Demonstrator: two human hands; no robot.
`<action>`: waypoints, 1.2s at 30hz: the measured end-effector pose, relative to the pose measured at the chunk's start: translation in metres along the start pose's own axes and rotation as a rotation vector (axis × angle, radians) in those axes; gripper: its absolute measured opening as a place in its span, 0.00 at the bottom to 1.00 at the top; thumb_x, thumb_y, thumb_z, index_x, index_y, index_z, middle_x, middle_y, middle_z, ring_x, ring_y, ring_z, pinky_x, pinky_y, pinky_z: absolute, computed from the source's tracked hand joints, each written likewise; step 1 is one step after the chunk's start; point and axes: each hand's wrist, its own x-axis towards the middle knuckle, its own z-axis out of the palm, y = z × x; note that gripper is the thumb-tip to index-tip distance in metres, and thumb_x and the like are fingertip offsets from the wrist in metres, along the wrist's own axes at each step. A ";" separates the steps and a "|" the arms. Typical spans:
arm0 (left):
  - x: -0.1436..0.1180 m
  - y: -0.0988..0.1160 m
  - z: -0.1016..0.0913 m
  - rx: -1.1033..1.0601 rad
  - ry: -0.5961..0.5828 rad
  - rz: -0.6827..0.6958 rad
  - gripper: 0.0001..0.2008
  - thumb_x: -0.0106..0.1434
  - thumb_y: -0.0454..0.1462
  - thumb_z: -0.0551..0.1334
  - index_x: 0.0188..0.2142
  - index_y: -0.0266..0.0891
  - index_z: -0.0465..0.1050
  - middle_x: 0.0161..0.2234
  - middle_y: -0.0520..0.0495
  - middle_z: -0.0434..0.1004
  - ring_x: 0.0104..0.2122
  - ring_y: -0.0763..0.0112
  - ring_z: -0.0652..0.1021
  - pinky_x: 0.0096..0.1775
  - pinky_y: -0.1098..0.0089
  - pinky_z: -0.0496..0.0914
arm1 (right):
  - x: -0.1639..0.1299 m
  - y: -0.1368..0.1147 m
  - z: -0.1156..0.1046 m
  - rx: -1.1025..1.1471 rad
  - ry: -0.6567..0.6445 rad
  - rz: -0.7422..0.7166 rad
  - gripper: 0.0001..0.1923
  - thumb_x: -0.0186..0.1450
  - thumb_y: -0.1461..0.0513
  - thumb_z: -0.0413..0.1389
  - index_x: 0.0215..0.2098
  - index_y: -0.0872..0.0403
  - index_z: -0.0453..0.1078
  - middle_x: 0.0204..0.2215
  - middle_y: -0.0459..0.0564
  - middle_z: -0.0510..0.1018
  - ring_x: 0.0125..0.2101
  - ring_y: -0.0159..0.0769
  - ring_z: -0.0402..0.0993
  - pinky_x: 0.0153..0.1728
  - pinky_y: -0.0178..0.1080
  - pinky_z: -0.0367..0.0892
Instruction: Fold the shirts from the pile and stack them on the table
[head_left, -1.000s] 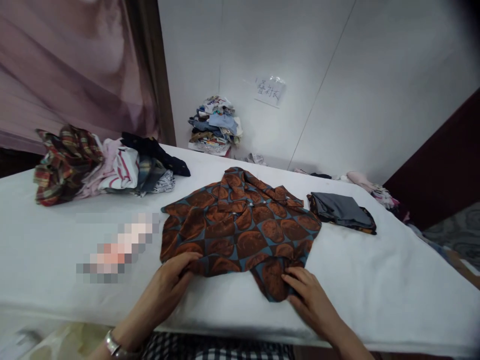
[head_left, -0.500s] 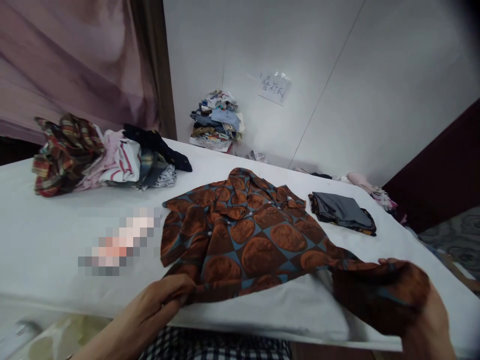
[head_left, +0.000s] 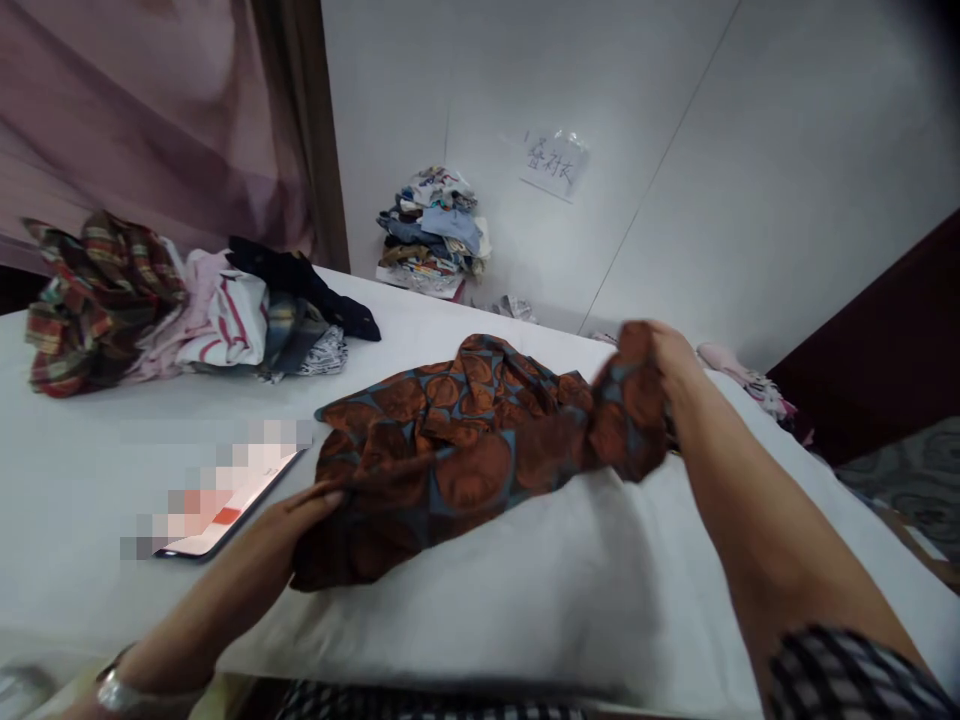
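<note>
Fingers of our left hand (head_left: 300, 515) pinch the brown patterned shirt (head_left: 472, 475) at its near left; our right hand (head_left: 673, 362) grips its raised right end. With the rest lying mid-way across the white table (head_left: 495, 610), we should pull evenly, avoiding creases.

Left hand (head_left: 306, 512) near, right hand (head_left: 672, 356) outstretched
</note>
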 end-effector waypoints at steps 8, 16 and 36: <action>0.038 -0.003 -0.006 -0.180 0.031 -0.176 0.25 0.65 0.49 0.53 0.54 0.35 0.68 0.40 0.46 0.83 0.42 0.60 0.81 0.47 0.60 0.76 | 0.046 0.083 0.039 -0.392 -0.107 -0.031 0.18 0.60 0.60 0.58 0.47 0.60 0.71 0.41 0.55 0.79 0.43 0.39 0.74 0.51 0.50 0.66; 0.028 -0.035 0.007 0.527 0.315 0.263 0.41 0.55 0.50 0.63 0.65 0.44 0.55 0.57 0.40 0.71 0.55 0.46 0.73 0.55 0.48 0.67 | -0.034 0.179 -0.041 -0.716 -0.224 0.002 0.25 0.58 0.58 0.59 0.53 0.55 0.71 0.51 0.56 0.76 0.52 0.48 0.71 0.55 0.49 0.62; 0.020 -0.034 0.016 0.786 -0.068 0.390 0.35 0.52 0.34 0.53 0.62 0.39 0.62 0.59 0.43 0.71 0.59 0.55 0.69 0.61 0.55 0.62 | -0.129 0.167 -0.185 -0.694 -0.172 0.145 0.17 0.52 0.48 0.55 0.20 0.53 0.72 0.19 0.48 0.76 0.23 0.38 0.69 0.26 0.39 0.63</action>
